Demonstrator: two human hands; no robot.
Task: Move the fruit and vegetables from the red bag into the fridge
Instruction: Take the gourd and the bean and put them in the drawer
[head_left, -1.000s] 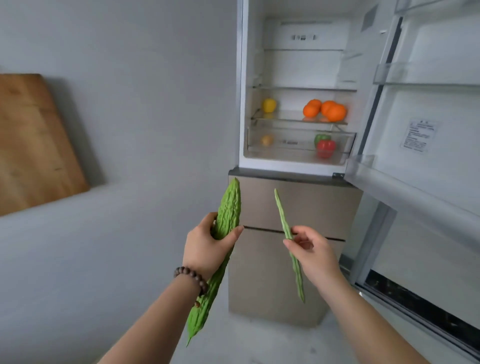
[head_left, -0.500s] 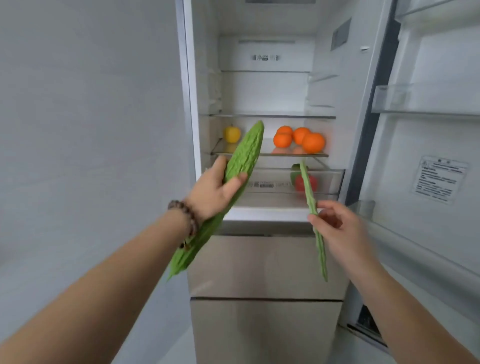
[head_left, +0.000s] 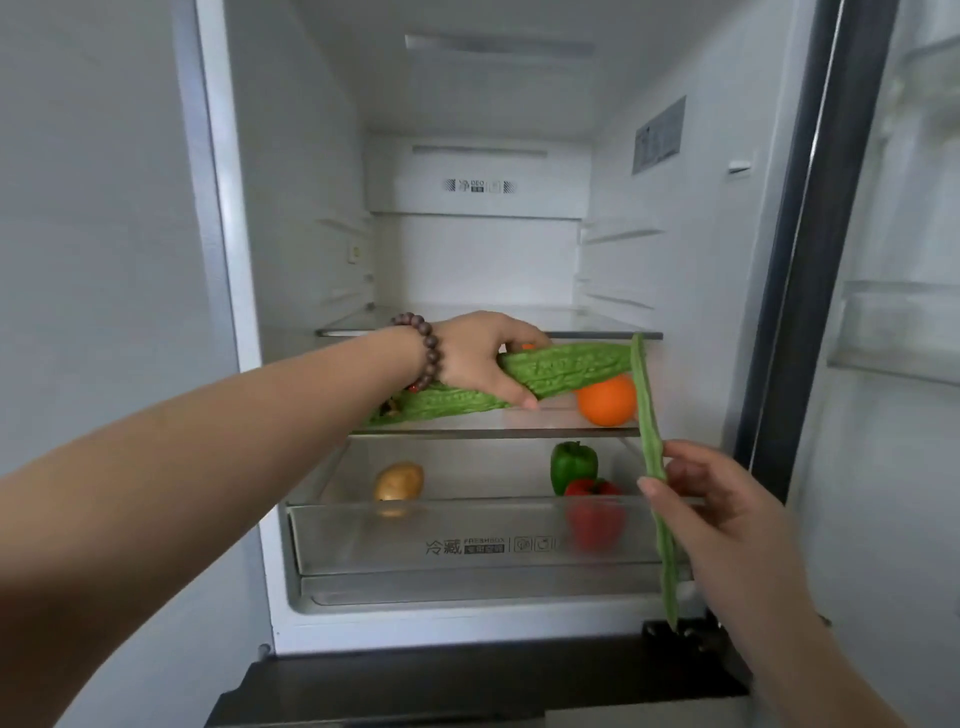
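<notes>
- Gourd (head_left: 566, 368) is lying nearly level over the lower glass shelf (head_left: 493, 430) of the fridge (head_left: 291, 218), its tip pointing right and crossing just in front of the bean's upper end.
- Left hand (head_left: 480, 358) is reaching into the fridge and gripping the gourd around its middle, fingers over the top and thumb curled beneath; a bead bracelet (head_left: 428, 348) is sitting on that wrist.
- Whether the gourd's left end is resting on the shelf or hanging just above it cannot be told.
- Orange (head_left: 607, 400) is sitting on the same shelf, just below the gourd's right end and beside the bean.
- Right hand (head_left: 727, 499) is holding a long thin bean (head_left: 652, 467) upright in front of the fridge's right side, pinching it between thumb and fingers near its middle, outside the compartment.
- Bean is running from the upper shelf's edge down past the drawer (head_left: 467, 540).
- Drawer is holding a potato (head_left: 399, 482) on the left and a green pepper (head_left: 573, 465) with a red pepper (head_left: 595, 514) on the right, the red one just in front of the green.
- Door (head_left: 893, 364) is standing open on the right.
</notes>
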